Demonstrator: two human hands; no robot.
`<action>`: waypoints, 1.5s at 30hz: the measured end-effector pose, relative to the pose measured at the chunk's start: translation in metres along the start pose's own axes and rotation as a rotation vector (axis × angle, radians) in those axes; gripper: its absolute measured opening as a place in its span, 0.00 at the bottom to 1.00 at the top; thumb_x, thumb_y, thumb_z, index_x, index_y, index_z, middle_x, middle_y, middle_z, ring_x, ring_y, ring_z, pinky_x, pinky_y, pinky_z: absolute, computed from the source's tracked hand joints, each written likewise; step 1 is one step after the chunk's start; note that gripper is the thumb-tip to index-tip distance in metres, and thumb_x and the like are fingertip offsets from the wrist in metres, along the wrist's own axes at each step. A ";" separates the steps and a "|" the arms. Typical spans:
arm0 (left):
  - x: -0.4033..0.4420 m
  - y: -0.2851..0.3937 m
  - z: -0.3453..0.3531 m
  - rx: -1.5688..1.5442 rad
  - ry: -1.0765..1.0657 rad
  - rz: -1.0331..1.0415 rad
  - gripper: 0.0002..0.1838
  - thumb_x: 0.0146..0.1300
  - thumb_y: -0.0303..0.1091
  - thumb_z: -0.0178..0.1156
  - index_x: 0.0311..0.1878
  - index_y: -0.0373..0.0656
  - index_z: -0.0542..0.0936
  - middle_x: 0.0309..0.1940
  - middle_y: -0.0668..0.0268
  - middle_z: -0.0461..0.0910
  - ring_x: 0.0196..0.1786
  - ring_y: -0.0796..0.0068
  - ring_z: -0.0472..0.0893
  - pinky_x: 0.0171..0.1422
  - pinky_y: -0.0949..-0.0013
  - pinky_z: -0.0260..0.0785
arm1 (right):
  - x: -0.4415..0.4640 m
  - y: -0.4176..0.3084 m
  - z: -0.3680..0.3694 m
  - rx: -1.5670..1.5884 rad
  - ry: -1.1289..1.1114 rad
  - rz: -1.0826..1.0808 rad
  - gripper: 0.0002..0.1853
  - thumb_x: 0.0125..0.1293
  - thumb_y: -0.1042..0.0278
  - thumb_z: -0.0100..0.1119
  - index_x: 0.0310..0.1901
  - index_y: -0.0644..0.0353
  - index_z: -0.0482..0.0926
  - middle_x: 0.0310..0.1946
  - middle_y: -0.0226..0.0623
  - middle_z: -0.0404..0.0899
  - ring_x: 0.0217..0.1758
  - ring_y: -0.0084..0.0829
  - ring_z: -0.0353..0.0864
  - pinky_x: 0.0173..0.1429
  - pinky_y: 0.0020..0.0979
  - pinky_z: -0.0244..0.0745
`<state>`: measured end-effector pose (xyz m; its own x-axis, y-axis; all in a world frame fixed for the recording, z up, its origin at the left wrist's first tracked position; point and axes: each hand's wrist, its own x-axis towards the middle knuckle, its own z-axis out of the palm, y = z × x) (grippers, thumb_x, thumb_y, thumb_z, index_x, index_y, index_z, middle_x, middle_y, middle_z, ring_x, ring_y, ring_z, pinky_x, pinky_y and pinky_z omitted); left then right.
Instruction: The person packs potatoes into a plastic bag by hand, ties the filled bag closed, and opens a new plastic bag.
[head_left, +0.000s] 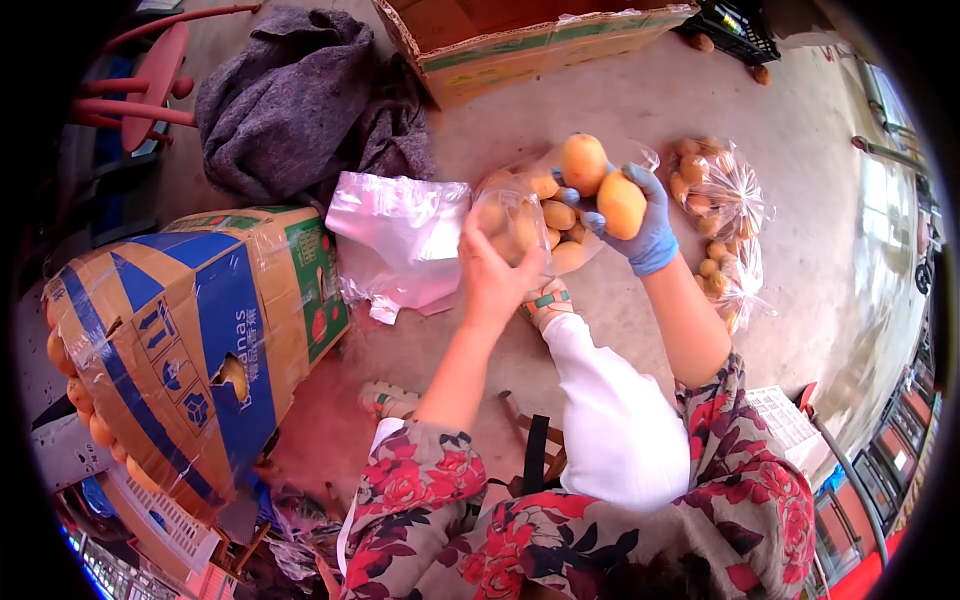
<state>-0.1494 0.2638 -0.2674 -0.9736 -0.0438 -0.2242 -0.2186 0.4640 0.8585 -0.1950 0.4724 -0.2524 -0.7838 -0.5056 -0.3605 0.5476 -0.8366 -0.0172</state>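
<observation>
My right hand (652, 228), in a blue glove, is closed around two smooth yellow-orange potatoes, a rounder one (584, 164) and a longer one (622, 207). Below and beside them lies a clear plastic bag (515, 215), open and partly filled with more potatoes (558, 214). My bare left hand (493, 268) pinches the near left side of this bag, its fingertips partly behind the film. A stack of flat, pinkish-white plastic bags (395, 235) is on the floor just left of that hand.
Two tied clear bags of potatoes (715, 185) sit to the right. A banana carton (190, 340) stands at left, below a dark grey blanket (285, 100). Another open carton (530, 55) is ahead, near a black crate (740, 30) and loose potatoes (702, 42). A red stool (155, 90) lies far left.
</observation>
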 end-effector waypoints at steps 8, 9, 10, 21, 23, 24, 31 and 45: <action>0.008 -0.031 0.047 0.061 -0.097 -0.125 0.22 0.57 0.39 0.63 0.50 0.36 0.71 0.36 0.57 0.79 0.39 0.59 0.79 0.49 0.61 0.71 | -0.011 0.023 -0.041 -0.087 0.598 -0.015 0.28 0.60 0.65 0.57 0.62 0.61 0.62 0.54 0.52 0.70 0.45 0.47 0.79 0.43 0.42 0.81; 0.004 -0.022 0.044 -0.114 0.009 -0.068 0.10 0.65 0.36 0.56 0.40 0.39 0.73 0.20 0.67 0.74 0.24 0.71 0.74 0.38 0.64 0.71 | 0.003 0.029 -0.056 -0.276 0.588 -0.054 0.29 0.59 0.66 0.57 0.62 0.61 0.62 0.55 0.51 0.68 0.47 0.48 0.77 0.46 0.43 0.79; 0.001 -0.014 0.036 -0.391 -0.048 -0.165 0.08 0.66 0.35 0.55 0.39 0.40 0.73 0.20 0.69 0.72 0.23 0.74 0.71 0.37 0.66 0.69 | 0.019 0.037 -0.075 -0.464 0.573 -0.096 0.29 0.58 0.67 0.57 0.62 0.60 0.62 0.56 0.51 0.67 0.49 0.48 0.76 0.50 0.44 0.77; 0.004 0.028 -0.002 -1.166 -0.157 -0.504 0.06 0.69 0.32 0.47 0.41 0.42 0.72 0.17 0.75 0.61 0.16 0.86 0.58 0.27 0.73 0.59 | -0.001 0.021 -0.068 -2.326 0.576 -0.809 0.27 0.52 0.64 0.63 0.56 0.57 0.70 0.57 0.50 0.65 0.58 0.51 0.63 0.61 0.45 0.63; 0.005 0.030 -0.004 -1.147 -0.161 -0.510 0.07 0.70 0.33 0.46 0.41 0.41 0.72 0.17 0.75 0.61 0.16 0.85 0.58 0.27 0.73 0.59 | -0.018 0.001 -0.028 -2.565 0.686 -0.979 0.29 0.50 0.61 0.65 0.56 0.55 0.71 0.57 0.46 0.65 0.61 0.50 0.61 0.61 0.43 0.62; 0.005 0.029 -0.005 -1.140 -0.162 -0.518 0.07 0.70 0.33 0.46 0.41 0.41 0.72 0.17 0.75 0.61 0.16 0.85 0.58 0.28 0.73 0.59 | -0.019 -0.009 -0.023 -2.603 0.868 -1.075 0.27 0.51 0.60 0.65 0.54 0.55 0.72 0.54 0.45 0.68 0.58 0.49 0.64 0.59 0.43 0.64; 0.009 0.024 -0.012 -1.108 -0.170 -0.539 0.08 0.70 0.33 0.45 0.41 0.40 0.72 0.17 0.75 0.62 0.17 0.84 0.59 0.28 0.71 0.61 | -0.018 -0.056 -0.061 -1.356 0.855 -0.435 0.18 0.60 0.54 0.60 0.39 0.63 0.77 0.31 0.36 0.78 0.31 0.34 0.78 0.41 0.34 0.74; 0.021 0.048 -0.004 -0.669 -0.599 -0.689 0.26 0.68 0.37 0.53 0.68 0.44 0.63 0.49 0.60 0.75 0.41 0.68 0.82 0.43 0.72 0.77 | -0.035 -0.011 0.005 -0.905 0.141 0.269 0.18 0.70 0.65 0.46 0.57 0.62 0.74 0.39 0.35 0.81 0.36 0.24 0.82 0.36 0.22 0.79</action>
<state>-0.1807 0.2820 -0.2291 -0.4827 0.4076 -0.7752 -0.8628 -0.0695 0.5007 -0.1753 0.4975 -0.2347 -0.5888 -0.5777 -0.5654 0.7693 -0.1858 -0.6113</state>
